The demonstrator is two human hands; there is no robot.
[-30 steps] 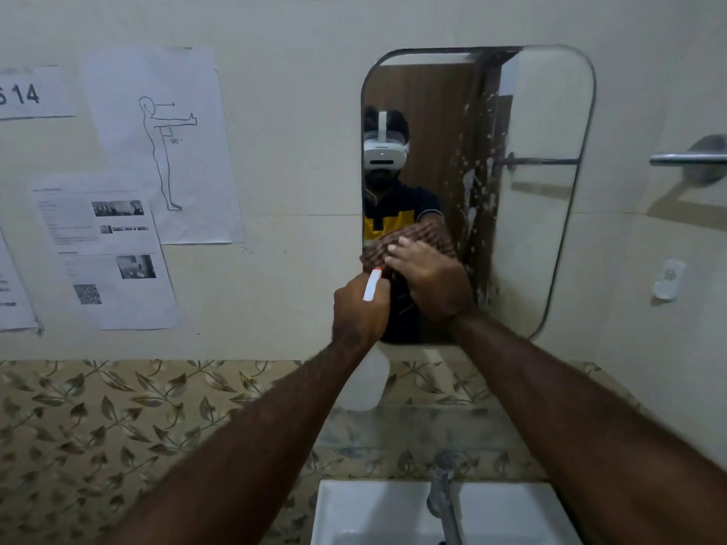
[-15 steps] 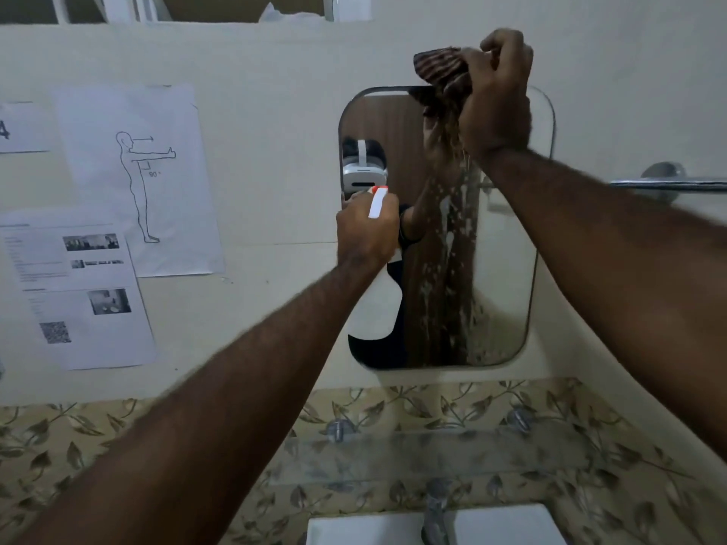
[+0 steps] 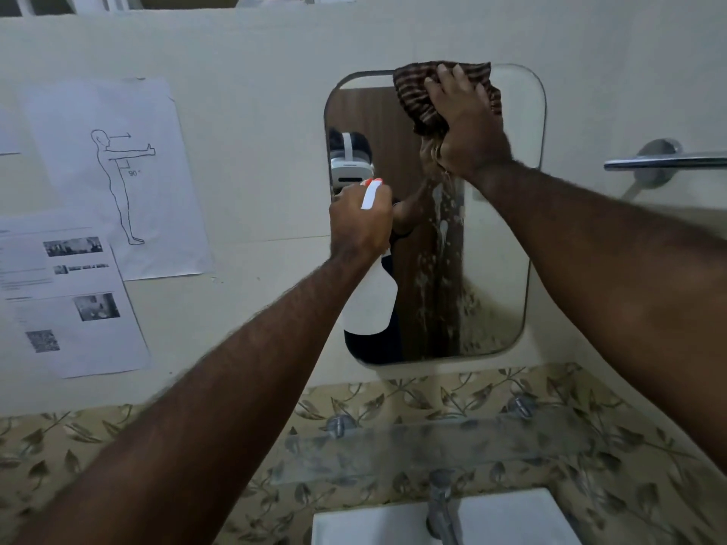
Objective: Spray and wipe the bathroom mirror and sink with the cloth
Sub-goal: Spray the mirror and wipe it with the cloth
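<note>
The rounded wall mirror (image 3: 499, 269) hangs above the white sink (image 3: 511, 521). Wet streaks and droplets run down its middle. My right hand (image 3: 468, 123) presses a brown striped cloth (image 3: 417, 96) flat against the mirror's top edge. My left hand (image 3: 360, 222) grips the neck of a white spray bottle (image 3: 371, 300) with an orange-and-white trigger, held in front of the mirror's left side. The bottle hangs below my fist.
A glass shelf (image 3: 432, 446) juts out between mirror and sink, above the chrome tap (image 3: 442, 505). A chrome towel bar (image 3: 665, 161) sticks out on the right wall. Paper sheets (image 3: 114, 179) are taped to the wall at left.
My right hand carried the cloth from the mirror's lower middle up to its top edge, then came slightly down onto the glass. The left hand rose with the bottle.
</note>
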